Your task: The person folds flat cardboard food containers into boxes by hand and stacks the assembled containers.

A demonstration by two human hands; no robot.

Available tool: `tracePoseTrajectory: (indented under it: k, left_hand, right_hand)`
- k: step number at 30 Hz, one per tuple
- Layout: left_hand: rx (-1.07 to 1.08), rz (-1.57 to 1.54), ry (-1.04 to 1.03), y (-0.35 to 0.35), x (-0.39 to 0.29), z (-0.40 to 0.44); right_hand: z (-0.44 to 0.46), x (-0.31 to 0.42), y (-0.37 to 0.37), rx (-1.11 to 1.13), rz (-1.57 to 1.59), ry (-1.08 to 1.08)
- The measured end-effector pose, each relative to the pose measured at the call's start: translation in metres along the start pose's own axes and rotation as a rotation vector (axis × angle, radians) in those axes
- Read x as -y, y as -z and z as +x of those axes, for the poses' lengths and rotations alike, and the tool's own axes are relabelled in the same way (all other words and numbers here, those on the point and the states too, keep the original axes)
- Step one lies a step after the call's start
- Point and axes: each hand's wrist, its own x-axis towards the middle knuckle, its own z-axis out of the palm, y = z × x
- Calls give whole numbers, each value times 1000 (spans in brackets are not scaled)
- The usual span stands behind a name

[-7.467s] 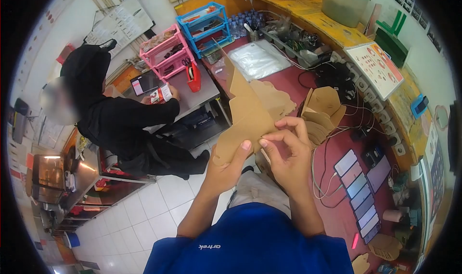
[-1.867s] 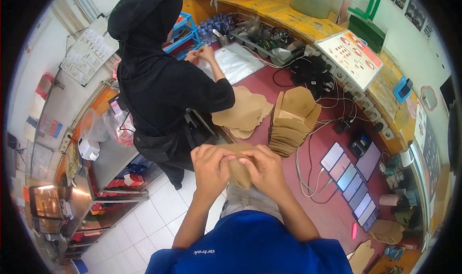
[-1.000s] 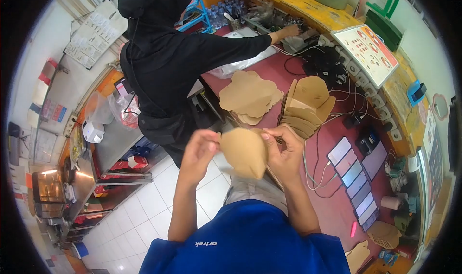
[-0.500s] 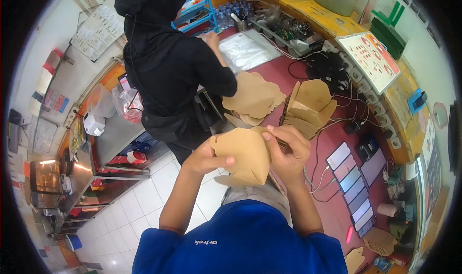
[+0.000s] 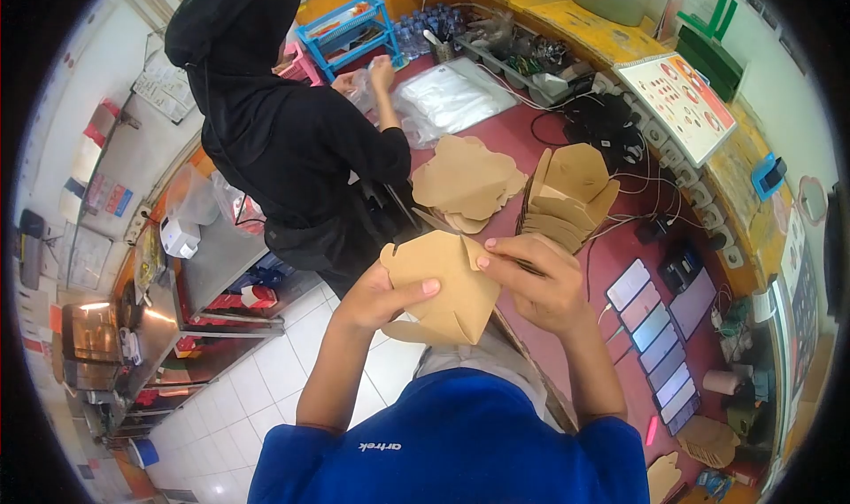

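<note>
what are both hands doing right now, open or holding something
Left hand: closed on the brown cardboard box, thumb across its face.
Right hand: fingers bent at the box's edge; whether they grip cannot be told.

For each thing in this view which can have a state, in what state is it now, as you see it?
Brown takeaway box: partly folded, held up.
Left hand's grip: closed on this box.
Right hand's grip: at the box's corner, closure unclear.
Box blanks: unfolded, piled.
Nested takeaway boxes: opened into shape, stacked.
Phones: lying in a row, screens apparently lit.
Clear plastic bags: lying in a pile.
Spiral-bound menu: standing at a slant.
</note>
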Motion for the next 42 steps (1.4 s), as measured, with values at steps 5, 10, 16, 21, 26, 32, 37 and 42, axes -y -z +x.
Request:
tracePoseTrajectory:
  k: [5,10,16,21,26,32,37,42]
  left_hand:
    - [7,19,-27,3,4,0]
    - [-18,36,-35,5,4,-2]
    - [2,135,-72,3,-3,-1]
    - [-4,183,-83,-3,-10,-2]
    - [-32,210,-52,-10,-16,-3]
    - [-50,217,-69,-15,-21,-3]
    - [-31,330,-47,-17,-26,-2]
    - [-36,357,-11,-13,-21,1]
  right_hand:
    - [4,1,0,10,-76,92]
    - [5,2,-5,6,-86,112]
    - [8,6,-7,-11,-91,127]
    - [5,3,-4,32,-90,142]
    - [4,2,-3,44,-117,188]
    - [1,3,-4,79,-87,175]
    - [0,13,-6,95,15,46]
    - [-10,11,-20,8,463,-534]
